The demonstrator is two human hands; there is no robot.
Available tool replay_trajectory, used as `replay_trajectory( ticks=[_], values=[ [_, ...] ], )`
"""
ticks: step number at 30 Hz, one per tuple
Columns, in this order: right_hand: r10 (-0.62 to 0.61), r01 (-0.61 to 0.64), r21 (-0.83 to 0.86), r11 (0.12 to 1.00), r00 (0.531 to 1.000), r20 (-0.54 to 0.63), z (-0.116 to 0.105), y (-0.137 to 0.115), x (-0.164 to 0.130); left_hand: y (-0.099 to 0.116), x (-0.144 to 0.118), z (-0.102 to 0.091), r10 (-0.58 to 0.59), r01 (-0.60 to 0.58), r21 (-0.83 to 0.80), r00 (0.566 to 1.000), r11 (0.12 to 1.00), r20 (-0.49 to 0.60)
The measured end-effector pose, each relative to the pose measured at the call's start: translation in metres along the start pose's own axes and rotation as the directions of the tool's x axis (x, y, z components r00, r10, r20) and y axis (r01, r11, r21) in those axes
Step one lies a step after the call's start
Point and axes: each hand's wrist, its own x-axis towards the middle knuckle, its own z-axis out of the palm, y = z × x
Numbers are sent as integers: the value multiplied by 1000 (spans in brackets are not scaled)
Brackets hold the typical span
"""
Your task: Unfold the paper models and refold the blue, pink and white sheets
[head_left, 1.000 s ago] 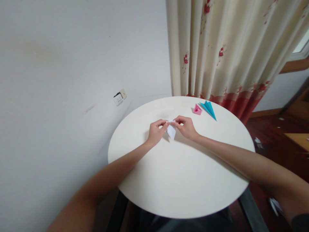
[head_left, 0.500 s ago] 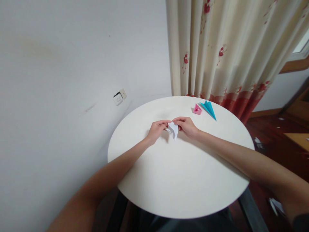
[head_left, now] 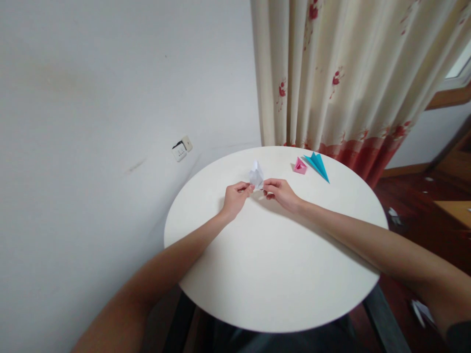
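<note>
- Pinching a small white folded paper (head_left: 256,174) between them, the left hand (head_left: 235,197) and right hand (head_left: 281,192) meet fingertip to fingertip over the round table (head_left: 272,274).
- The paper stands up from the fingertips, its bulk on their far side, lifted off the tabletop.
- It looks very light, thin and easy to crush; its lower edge, where both hands grip, seems the safest hold.
- Beyond the right hand lie a pink paper shape (head_left: 300,166) and a blue paper dart (head_left: 318,165), just beside each other.

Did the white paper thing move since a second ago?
Yes. The white folded paper flipped up: it hung below the fingertips, and now points toward the table's far edge.
</note>
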Motion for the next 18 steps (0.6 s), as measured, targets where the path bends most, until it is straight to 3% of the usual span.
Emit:
replay_trajectory(
  ticks=[3, 7, 13, 18],
  values=[
    [-102, 94, -117, 989, 993, -61, 2, 3, 2, 2, -2, 3, -77, 78, -56, 997, 995, 21],
    [-121, 101, -157, 982, 985, -125, 3, 6, 3, 2, -4, 7, -126, 131, -152, 991, 980, 42],
    [-76, 60, -99, 993, 982, -174, 4, 8, 2, 0, -4, 9, -53, 60, -241, 998, 969, 35],
    [-161, 150, -75, 986, 973, -164, 6, 8, 1, 2, -5, 9, -25, 39, -229, 998, 973, 65]
  ],
)
